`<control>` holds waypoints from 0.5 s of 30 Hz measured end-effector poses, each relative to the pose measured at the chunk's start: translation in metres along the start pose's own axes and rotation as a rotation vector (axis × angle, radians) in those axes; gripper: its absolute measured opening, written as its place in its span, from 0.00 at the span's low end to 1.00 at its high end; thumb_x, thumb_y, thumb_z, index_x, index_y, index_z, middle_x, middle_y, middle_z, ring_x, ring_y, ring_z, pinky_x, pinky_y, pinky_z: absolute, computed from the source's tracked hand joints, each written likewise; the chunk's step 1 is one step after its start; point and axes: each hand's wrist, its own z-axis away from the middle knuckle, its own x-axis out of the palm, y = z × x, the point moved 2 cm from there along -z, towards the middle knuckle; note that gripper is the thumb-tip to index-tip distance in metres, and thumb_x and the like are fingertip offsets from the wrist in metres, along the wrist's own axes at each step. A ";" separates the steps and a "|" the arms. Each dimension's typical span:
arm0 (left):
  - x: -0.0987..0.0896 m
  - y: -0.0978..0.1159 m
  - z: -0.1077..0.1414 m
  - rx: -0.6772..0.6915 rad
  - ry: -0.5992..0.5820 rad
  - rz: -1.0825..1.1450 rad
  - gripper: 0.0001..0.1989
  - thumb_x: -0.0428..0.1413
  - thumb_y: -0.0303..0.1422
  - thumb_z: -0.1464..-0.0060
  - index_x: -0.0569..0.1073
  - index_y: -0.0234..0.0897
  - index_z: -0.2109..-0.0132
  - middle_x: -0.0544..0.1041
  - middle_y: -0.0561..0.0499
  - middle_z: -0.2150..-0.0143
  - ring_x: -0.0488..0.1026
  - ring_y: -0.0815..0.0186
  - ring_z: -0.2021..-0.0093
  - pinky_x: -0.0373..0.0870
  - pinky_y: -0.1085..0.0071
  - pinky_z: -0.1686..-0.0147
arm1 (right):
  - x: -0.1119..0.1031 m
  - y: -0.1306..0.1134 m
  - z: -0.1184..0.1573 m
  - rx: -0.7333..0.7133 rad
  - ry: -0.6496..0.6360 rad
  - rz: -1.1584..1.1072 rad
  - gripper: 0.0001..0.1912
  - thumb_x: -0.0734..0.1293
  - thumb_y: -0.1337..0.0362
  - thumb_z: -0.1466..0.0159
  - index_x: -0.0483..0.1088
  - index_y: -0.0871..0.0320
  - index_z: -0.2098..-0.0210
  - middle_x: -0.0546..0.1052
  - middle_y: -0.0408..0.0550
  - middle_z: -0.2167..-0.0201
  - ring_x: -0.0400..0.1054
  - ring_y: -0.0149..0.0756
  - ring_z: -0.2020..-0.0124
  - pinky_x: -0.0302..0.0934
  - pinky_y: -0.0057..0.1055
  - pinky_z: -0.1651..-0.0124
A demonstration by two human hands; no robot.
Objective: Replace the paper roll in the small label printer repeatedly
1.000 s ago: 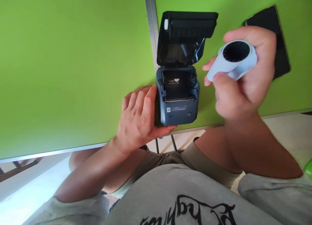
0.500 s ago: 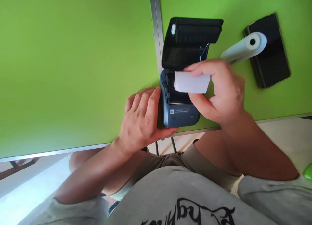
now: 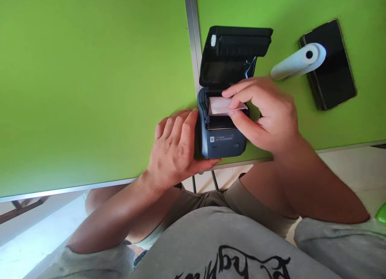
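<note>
A dark blue portable label printer (image 3: 223,148) lies near the table's front edge, its black lid (image 3: 235,55) swung up and back. My left hand (image 3: 177,146) grips the printer's left side, with the fingers along its flank and the thumb against its front. Inside the open compartment sits a white paper roll (image 3: 218,104), its right part covered by fingers. My right hand (image 3: 265,110) is closed on the roll, thumb and fingers pinching its loose edge at the right.
Another white paper roll (image 3: 291,63) stands on the green table (image 3: 90,89), to the right of the lid. Behind it rests a black smartphone (image 3: 337,69). A metal seam (image 3: 193,37) runs across the table beside the printer.
My right hand has lowered the paper roll into the printer's compartment, slightly leftward. The fingers have shifted from around the roll to its loose edge. My left hand has stayed in place.
</note>
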 end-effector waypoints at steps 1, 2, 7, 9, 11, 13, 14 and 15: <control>0.000 0.000 0.000 0.000 0.001 0.011 0.49 0.50 0.65 0.41 0.60 0.23 0.33 0.76 0.31 0.42 0.74 0.48 0.42 0.65 0.57 0.44 | -0.001 0.000 0.000 0.006 0.003 0.001 0.06 0.66 0.70 0.34 0.69 0.52 0.63 0.83 0.45 0.58 0.79 0.39 0.53 0.72 0.45 0.48; 0.000 0.000 0.000 0.000 0.005 0.023 0.49 0.51 0.64 0.41 0.59 0.23 0.33 0.76 0.31 0.42 0.74 0.48 0.42 0.65 0.57 0.44 | -0.001 0.000 0.000 0.012 0.004 0.004 0.06 0.66 0.70 0.34 0.69 0.52 0.63 0.83 0.46 0.59 0.79 0.39 0.54 0.72 0.45 0.48; 0.000 0.000 0.001 0.040 0.032 0.045 0.48 0.55 0.62 0.41 0.55 0.31 0.29 0.74 0.33 0.42 0.73 0.48 0.43 0.65 0.57 0.46 | -0.002 -0.001 0.002 -0.072 0.010 -0.090 0.06 0.70 0.70 0.40 0.70 0.53 0.67 0.81 0.44 0.63 0.77 0.38 0.57 0.72 0.44 0.48; 0.000 0.000 0.002 0.070 0.031 0.027 0.43 0.55 0.60 0.40 0.56 0.39 0.29 0.73 0.35 0.43 0.72 0.48 0.43 0.65 0.56 0.47 | -0.002 -0.002 0.004 -0.103 -0.031 -0.111 0.06 0.70 0.69 0.41 0.71 0.53 0.68 0.80 0.42 0.63 0.75 0.40 0.53 0.71 0.46 0.47; -0.001 0.000 0.003 0.087 0.017 0.001 0.37 0.55 0.58 0.38 0.59 0.48 0.30 0.70 0.36 0.42 0.71 0.48 0.43 0.66 0.55 0.48 | -0.002 -0.003 0.006 -0.095 -0.084 -0.097 0.04 0.68 0.69 0.41 0.71 0.52 0.69 0.80 0.41 0.62 0.74 0.42 0.49 0.70 0.49 0.45; -0.001 0.000 0.004 0.087 -0.002 -0.012 0.32 0.54 0.57 0.37 0.62 0.54 0.31 0.68 0.37 0.41 0.70 0.48 0.42 0.66 0.54 0.48 | -0.004 -0.004 0.006 -0.085 -0.128 -0.125 0.03 0.66 0.66 0.39 0.71 0.52 0.67 0.79 0.43 0.60 0.73 0.42 0.49 0.68 0.50 0.44; -0.002 0.000 0.004 0.088 -0.010 -0.007 0.31 0.53 0.57 0.37 0.63 0.55 0.31 0.68 0.37 0.41 0.69 0.47 0.41 0.66 0.54 0.48 | -0.005 -0.005 0.005 -0.079 -0.129 -0.151 0.03 0.65 0.65 0.38 0.72 0.52 0.66 0.78 0.44 0.60 0.73 0.42 0.51 0.68 0.50 0.44; -0.002 0.000 0.004 0.081 -0.012 0.002 0.31 0.53 0.57 0.37 0.63 0.55 0.32 0.67 0.37 0.40 0.69 0.47 0.41 0.66 0.54 0.48 | -0.007 -0.004 0.005 -0.067 -0.104 -0.171 0.04 0.64 0.64 0.37 0.71 0.52 0.65 0.78 0.45 0.60 0.73 0.41 0.53 0.68 0.49 0.45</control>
